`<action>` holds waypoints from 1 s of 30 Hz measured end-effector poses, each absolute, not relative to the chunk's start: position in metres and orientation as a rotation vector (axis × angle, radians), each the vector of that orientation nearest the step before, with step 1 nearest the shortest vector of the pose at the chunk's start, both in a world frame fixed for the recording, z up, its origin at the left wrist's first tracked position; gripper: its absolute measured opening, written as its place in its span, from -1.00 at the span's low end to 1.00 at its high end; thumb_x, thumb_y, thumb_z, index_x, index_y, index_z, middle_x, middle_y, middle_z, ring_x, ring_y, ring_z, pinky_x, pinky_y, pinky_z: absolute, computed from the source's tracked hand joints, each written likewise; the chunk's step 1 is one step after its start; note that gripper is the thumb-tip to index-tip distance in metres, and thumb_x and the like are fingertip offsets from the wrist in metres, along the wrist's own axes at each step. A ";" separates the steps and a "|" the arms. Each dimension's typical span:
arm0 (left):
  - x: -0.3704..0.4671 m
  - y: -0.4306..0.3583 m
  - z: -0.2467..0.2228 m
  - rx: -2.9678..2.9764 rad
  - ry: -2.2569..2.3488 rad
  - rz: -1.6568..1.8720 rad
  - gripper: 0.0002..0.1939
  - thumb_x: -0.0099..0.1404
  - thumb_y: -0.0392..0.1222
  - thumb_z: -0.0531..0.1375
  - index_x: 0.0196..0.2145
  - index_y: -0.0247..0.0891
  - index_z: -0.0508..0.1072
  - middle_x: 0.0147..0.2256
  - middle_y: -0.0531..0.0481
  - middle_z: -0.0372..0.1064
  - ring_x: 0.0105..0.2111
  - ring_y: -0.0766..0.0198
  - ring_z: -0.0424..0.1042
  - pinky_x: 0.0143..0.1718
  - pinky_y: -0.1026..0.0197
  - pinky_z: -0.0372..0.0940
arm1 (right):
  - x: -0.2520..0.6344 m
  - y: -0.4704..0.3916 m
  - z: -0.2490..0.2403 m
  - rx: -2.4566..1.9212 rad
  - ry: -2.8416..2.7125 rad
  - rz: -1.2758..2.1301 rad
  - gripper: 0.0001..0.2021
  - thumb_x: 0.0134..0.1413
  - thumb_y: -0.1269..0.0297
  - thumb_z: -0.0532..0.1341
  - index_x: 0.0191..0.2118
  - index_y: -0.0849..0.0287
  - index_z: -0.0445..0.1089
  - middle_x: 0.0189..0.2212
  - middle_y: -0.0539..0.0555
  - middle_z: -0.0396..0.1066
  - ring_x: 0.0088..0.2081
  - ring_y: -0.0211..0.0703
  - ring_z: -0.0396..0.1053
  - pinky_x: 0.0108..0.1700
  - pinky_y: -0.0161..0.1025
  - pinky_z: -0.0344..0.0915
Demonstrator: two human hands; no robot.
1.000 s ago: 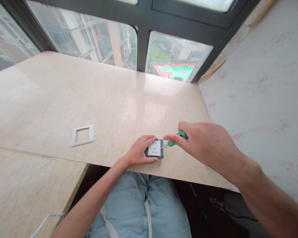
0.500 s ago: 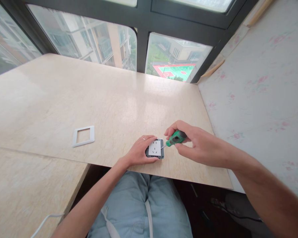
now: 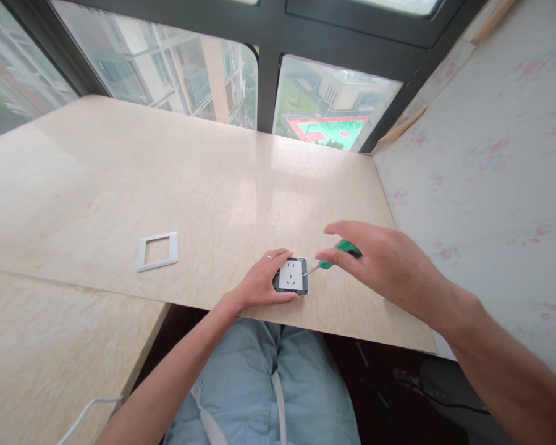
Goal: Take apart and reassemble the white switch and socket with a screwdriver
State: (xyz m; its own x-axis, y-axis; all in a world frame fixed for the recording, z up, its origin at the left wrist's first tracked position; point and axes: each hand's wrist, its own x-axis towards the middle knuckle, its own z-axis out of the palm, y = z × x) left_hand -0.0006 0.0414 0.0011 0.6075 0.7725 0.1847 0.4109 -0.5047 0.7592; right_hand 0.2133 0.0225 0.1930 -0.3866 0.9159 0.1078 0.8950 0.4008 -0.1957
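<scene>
A white wall socket in a grey frame (image 3: 291,275) lies near the front edge of the beige stone table (image 3: 204,185). My left hand (image 3: 258,282) clasps it from the left, a ring on one finger. My right hand (image 3: 384,262) holds a green-handled screwdriver (image 3: 338,254), whose metal tip touches the socket's right edge. The fingers mostly cover the handle.
A white square cover frame (image 3: 157,251) lies flat on the table to the left. A white cable (image 3: 81,417) shows at the lower left. A floral-papered wall (image 3: 491,154) stands on the right, windows at the back. My legs sit under the table edge.
My right hand has rolled over the screwdriver handle, from an open palm-side grip back to knuckles up. The socket and left hand stay put.
</scene>
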 end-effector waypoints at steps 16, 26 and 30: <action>0.000 0.041 0.005 2.140 0.924 0.690 -0.16 0.09 0.07 0.41 0.23 -0.23 0.22 0.20 -0.26 0.25 0.21 -0.10 0.24 0.23 -0.15 0.24 | 0.232 0.018 0.198 -1.630 -2.326 0.807 -0.87 0.26 0.20 0.17 -0.13 0.04 0.40 -0.28 0.02 0.57 -0.35 -0.15 0.50 -0.31 -0.22 0.38; 0.001 0.042 0.006 2.123 0.929 0.693 -0.17 0.08 0.09 0.41 0.22 -0.16 0.23 0.19 -0.22 0.27 0.20 -0.10 0.26 0.22 -0.16 0.24 | 0.228 0.027 0.191 -1.753 -2.097 0.635 -0.71 0.24 -0.06 0.19 -0.27 0.07 0.35 -0.50 0.01 0.55 -0.47 -0.07 0.54 -0.42 -0.21 0.33; 0.001 0.042 0.006 2.122 0.924 0.696 -0.18 0.08 0.11 0.41 0.22 -0.13 0.23 0.18 -0.19 0.28 0.19 -0.10 0.27 0.21 -0.16 0.24 | 0.229 0.025 0.191 -1.725 -2.060 0.560 -0.71 0.23 -0.05 0.20 -0.29 0.07 0.35 -0.49 0.03 0.55 -0.47 -0.05 0.55 -0.45 -0.21 0.32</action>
State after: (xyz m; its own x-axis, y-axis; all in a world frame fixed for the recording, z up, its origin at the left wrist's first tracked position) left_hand 0.0005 0.0423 0.0057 0.5995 0.7777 0.1892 0.3958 -0.4935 0.7745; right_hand 0.2287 0.0246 0.1914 -0.1629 0.9857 0.0437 0.8278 0.1606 -0.5375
